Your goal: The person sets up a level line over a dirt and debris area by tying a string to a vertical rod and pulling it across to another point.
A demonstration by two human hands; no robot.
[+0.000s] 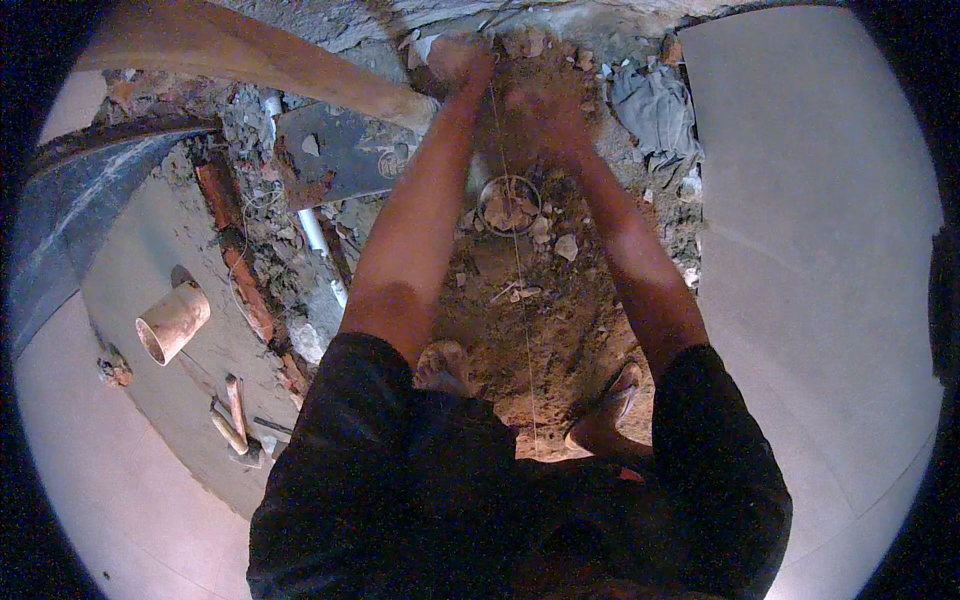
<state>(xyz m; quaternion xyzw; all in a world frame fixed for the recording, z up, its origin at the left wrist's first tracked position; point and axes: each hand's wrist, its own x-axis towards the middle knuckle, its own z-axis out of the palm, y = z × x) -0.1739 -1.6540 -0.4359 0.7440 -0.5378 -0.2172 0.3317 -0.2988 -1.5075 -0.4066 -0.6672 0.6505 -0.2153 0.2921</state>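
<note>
My left hand (458, 58) is at the far end of the dug strip, against the base of the rough wall. Its fingers look closed, beside a pale chunk (424, 46); what they hold is hidden. My right hand (548, 115) hovers low over the brown soil (560, 310), smeared by motion, so its fingers cannot be made out. A thin string (518, 270) runs from near my left hand back between my feet. Beneath it, a round pipe mouth (482, 206) set in the soil has broken rubble inside.
Grey slabs (800, 200) flank the strip at right. A grey cloth (652, 108) lies by their far corner. Leftward are a wooden plank (250, 60), a dark panel (340, 155), bricks (218, 195), a white pipe (312, 230), a pipe piece (185, 312) and wooden-handled tools (232, 420).
</note>
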